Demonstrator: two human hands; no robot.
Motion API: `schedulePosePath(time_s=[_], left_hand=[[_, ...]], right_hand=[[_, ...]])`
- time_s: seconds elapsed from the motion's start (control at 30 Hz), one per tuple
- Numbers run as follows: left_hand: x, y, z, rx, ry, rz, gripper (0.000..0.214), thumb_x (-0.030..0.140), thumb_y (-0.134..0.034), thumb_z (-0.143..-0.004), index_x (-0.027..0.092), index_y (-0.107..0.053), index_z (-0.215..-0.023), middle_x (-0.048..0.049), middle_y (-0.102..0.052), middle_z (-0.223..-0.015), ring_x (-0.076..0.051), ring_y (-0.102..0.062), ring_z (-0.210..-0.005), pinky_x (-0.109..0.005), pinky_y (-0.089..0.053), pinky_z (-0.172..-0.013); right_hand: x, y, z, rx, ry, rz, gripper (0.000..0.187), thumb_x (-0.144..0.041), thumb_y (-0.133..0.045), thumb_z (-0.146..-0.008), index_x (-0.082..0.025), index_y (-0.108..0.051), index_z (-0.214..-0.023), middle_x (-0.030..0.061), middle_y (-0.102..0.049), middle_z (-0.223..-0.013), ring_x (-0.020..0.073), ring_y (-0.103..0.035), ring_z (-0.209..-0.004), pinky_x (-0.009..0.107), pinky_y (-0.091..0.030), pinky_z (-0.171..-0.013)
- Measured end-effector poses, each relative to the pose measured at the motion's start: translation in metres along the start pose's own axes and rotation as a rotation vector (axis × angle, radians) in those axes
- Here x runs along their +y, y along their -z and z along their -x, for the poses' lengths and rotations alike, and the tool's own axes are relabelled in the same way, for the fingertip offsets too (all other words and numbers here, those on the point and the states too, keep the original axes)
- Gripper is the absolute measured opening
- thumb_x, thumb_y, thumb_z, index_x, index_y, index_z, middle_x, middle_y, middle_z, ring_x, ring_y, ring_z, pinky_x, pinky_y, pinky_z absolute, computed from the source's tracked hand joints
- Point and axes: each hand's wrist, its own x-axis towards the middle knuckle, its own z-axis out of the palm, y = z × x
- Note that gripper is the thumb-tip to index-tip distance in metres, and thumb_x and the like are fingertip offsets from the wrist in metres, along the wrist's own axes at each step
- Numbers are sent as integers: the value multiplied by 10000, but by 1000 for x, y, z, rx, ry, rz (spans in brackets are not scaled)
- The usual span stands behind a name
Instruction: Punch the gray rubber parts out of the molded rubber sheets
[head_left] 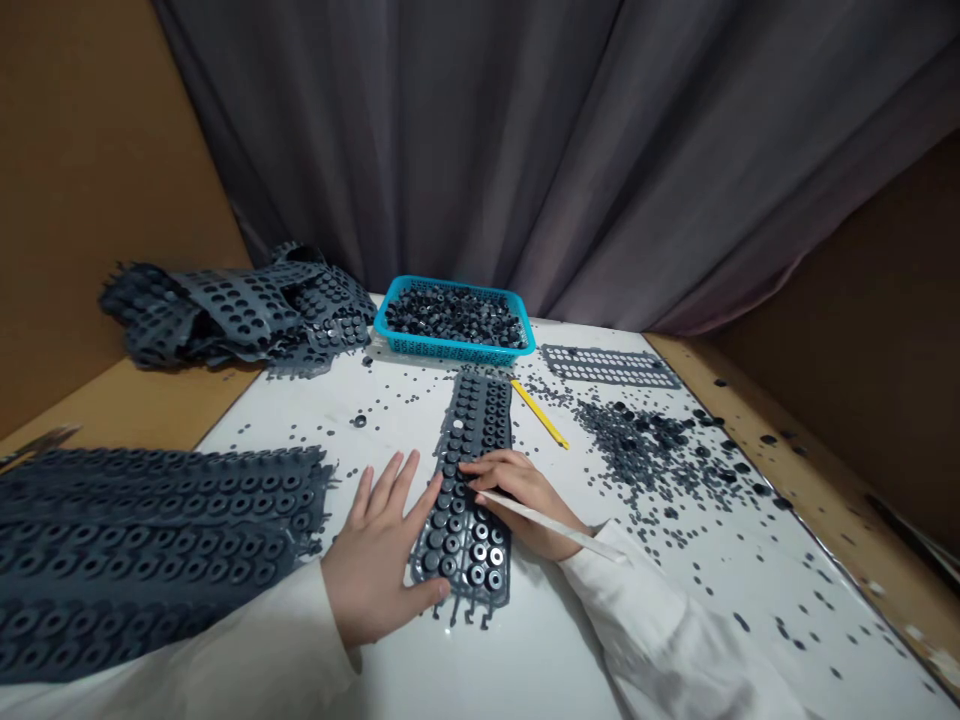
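Observation:
A dark grey rubber sheet of moulded round parts (484,410) lies lengthwise on the white table in front of me. My left hand (386,550) rests at its left edge, fingers spread, with the thumb near the sheet's close end. Over the sheet's right side, my right hand (525,500) is closed around a thin white stick (555,525), its tip down among the round parts. One hole in the sheet's left rows shows white.
A blue basket (457,348) full of small dark rings stands at the back. Stacked sheets (150,560) lie left, crumpled punched sheets (240,310) behind them. To the right are a yellow stick (540,414), a punched-out strip (611,367) and a heap of dark bits (637,440).

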Motion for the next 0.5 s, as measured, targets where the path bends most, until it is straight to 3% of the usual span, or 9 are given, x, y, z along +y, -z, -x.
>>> schedulePosePath(time_s=[0.3, 0.4, 0.5], left_hand=[[1, 0, 0, 12, 1, -2, 852, 600, -525, -737, 266, -163, -1433, -65, 51, -1510, -323, 57, -1363, -537, -19, -1081], [2, 0, 0, 14, 1, -7, 864, 601, -531, -733, 270, -150, -1434, -62, 53, -1510, -322, 59, -1363, -539, -16, -1081], [1, 0, 0, 9, 1, -9, 866, 611, -518, -735, 270, -140, -1435, -64, 50, -1510, -320, 70, -1362, -541, -19, -1080]], right_hand=[[15, -4, 2, 11, 189, 337, 136, -199, -466, -902, -195, -592, -952, 87, -636, -1149, 204, -565, -938, 368, -476, -792], [17, 2, 1, 122, 95, 383, 154, -186, -439, -911, -186, -583, -968, 121, -616, -1168, 214, -580, -914, 394, -467, -783], [12, 6, 0, 196, -8, 217, 132, -190, -439, -908, -190, -571, -919, 124, -654, -1063, 208, -599, -924, 377, -477, -788]])
